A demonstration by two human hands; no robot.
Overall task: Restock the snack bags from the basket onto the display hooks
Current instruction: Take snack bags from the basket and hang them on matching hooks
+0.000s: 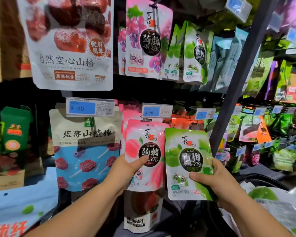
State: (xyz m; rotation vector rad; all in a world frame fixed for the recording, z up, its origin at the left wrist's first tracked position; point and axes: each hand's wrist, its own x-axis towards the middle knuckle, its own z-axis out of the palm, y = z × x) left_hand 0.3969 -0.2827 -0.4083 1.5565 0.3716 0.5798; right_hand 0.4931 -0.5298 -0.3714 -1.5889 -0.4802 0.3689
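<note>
Green pouch [188, 165], lower centre: glossy plastic film; we see glare streaks across it.
Pink pouch [145, 158], just left of it: the same shiny, smooth film.
Hawthorn bag [70, 48], upper left: we read it as matt white, paper-like.
Blueberry bag [85, 147], middle left: matt, with a beige top.
Price-tag holders [91, 107], middle: clear, glossy plastic.
Cardboard box [7, 180], left edge: dull brown card.
</note>
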